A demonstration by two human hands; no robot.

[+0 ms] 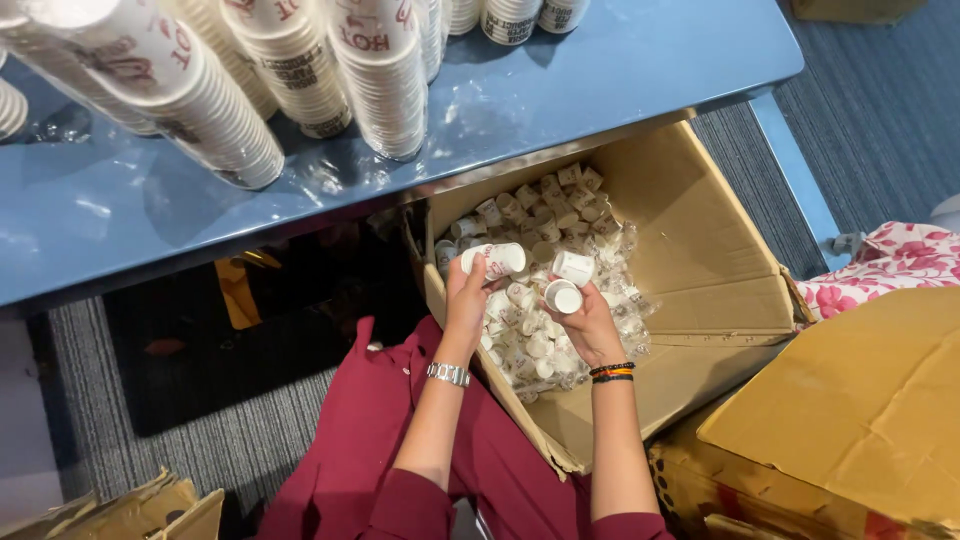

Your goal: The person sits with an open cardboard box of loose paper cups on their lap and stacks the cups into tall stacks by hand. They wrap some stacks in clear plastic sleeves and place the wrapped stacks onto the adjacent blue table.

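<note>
An open cardboard box [700, 240] on the floor holds several short stacks of white paper cups [545, 215] in clear plastic wrap. My left hand [466, 298], with a silver watch on the wrist, grips a short stack of cups [494, 259] lying sideways over the box. My right hand [588, 320], with dark and orange bands on the wrist, holds another small stack of cups [567, 284] with its open mouth towards me. Both hands are above the box's near left part.
A blue table [540, 90] stands beyond the box and carries tall stacks of white printed cups [300, 70]. More cardboard boxes lie at the right [860, 420] and bottom left [130, 510]. Floral cloth [880, 265] shows at the right edge. My lap is in dark red cloth.
</note>
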